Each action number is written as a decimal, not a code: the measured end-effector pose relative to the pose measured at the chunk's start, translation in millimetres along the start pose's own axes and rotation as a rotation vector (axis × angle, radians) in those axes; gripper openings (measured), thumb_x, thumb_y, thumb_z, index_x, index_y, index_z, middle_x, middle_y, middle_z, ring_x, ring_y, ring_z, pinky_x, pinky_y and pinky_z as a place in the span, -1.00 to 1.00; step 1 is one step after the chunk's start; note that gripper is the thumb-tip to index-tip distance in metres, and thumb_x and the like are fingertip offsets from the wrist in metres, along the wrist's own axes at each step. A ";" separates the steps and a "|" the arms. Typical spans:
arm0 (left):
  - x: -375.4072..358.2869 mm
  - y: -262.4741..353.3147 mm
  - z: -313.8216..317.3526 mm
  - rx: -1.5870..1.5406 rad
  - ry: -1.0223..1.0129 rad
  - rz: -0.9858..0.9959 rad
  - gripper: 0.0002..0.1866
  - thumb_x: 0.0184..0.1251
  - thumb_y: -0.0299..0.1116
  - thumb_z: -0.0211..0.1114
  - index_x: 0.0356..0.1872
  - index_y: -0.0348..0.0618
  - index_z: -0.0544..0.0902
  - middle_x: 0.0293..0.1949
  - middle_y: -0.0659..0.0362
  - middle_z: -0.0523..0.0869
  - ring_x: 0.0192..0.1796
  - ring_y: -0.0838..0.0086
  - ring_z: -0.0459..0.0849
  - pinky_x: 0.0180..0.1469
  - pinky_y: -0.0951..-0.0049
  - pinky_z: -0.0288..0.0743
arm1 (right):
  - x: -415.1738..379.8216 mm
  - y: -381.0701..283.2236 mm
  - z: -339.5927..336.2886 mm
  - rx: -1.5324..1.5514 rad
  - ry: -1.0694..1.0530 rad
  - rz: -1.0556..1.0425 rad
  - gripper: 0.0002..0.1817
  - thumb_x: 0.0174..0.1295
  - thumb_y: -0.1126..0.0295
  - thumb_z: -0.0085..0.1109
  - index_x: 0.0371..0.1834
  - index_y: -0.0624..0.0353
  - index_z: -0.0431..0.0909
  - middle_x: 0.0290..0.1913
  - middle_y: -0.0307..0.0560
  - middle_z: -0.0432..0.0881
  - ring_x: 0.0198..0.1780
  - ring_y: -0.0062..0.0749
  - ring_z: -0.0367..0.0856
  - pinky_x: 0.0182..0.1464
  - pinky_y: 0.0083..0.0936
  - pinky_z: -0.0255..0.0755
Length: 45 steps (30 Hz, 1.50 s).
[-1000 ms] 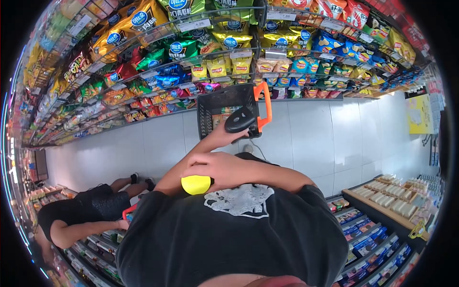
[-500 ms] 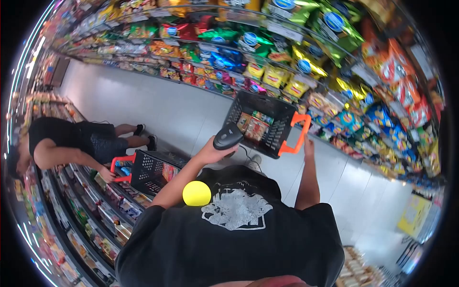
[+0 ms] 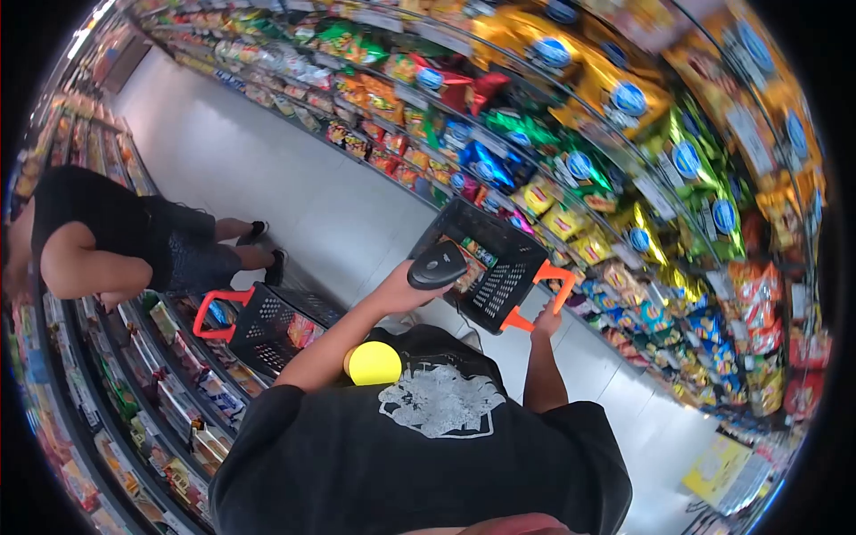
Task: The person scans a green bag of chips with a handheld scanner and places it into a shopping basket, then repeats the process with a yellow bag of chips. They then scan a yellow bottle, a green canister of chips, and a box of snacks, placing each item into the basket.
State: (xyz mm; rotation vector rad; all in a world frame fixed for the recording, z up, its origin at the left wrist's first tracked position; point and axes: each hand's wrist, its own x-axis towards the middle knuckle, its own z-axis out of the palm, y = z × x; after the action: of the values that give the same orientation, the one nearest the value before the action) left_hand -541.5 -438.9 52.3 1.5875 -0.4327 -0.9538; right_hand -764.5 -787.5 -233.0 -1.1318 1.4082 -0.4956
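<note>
In my left hand (image 3: 399, 291) is a black handheld barcode scanner (image 3: 437, 265), held over the near side of a shopping basket. Its lower part and a cable are partly hidden. The black basket (image 3: 499, 299) has perforated walls and several colourful packets (image 3: 473, 259) inside, partly covered by the scanner. My right hand (image 3: 546, 321) is closed around the basket's orange handle (image 3: 562, 290) at the right end.
At left, a person in black (image 3: 107, 232) stands by low shelves (image 3: 160, 383). Beside them is a second black basket (image 3: 276, 321) with a red-orange handle. Snack shelves (image 3: 580, 160) line the far side along the pale floor (image 3: 348, 214). A yellow disc (image 3: 374, 364) appears near my left forearm.
My right hand, earlier beside the orange handle, has closed around it. The other person's hand has left the second basket's handle. The view has turned, so the shelves appear more slanted.
</note>
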 end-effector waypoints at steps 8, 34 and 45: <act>-27.8 -20.9 -143.4 -0.105 0.172 0.104 -0.82 0.32 -0.36 0.46 -0.14 -0.18 0.72 -0.42 0.31 0.72 -0.39 0.66 0.60 -0.29 0.52 0.50 | -53.9 2.0 153.2 0.139 -0.124 0.077 -0.47 0.38 -0.12 0.23 -0.47 0.10 0.40 -0.68 -0.35 0.26 -0.71 -0.60 0.20 -0.67 -0.54 0.01; -5.1 -4.2 -456.2 -0.209 0.594 -0.018 -0.80 0.22 -0.46 0.43 -0.15 -0.23 0.68 -0.34 0.26 0.75 -0.30 0.59 0.68 -0.16 0.46 0.58 | -277.0 -25.7 745.9 -0.401 -0.906 0.563 -0.68 0.36 0.08 0.21 -0.03 0.03 0.47 -0.15 -0.17 0.55 -0.28 -0.38 0.59 -0.19 -0.34 0.53; 22.9 -2.6 -664.9 -0.106 0.489 0.029 -0.82 0.24 -0.44 0.43 -0.16 -0.23 0.70 -0.35 0.25 0.76 -0.28 0.60 0.70 -0.14 0.46 0.59 | -347.7 -56.3 962.3 -0.374 -1.490 0.099 -0.75 0.41 0.26 0.21 0.00 0.17 0.58 -0.03 -0.09 0.71 -0.05 -0.32 0.72 -0.02 -0.29 0.61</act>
State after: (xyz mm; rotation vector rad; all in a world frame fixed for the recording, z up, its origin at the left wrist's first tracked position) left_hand -16.5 -30.5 36.6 1.6449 -0.0613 -0.5281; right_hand 83.5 -212.7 -208.0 -1.2322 0.2035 0.6607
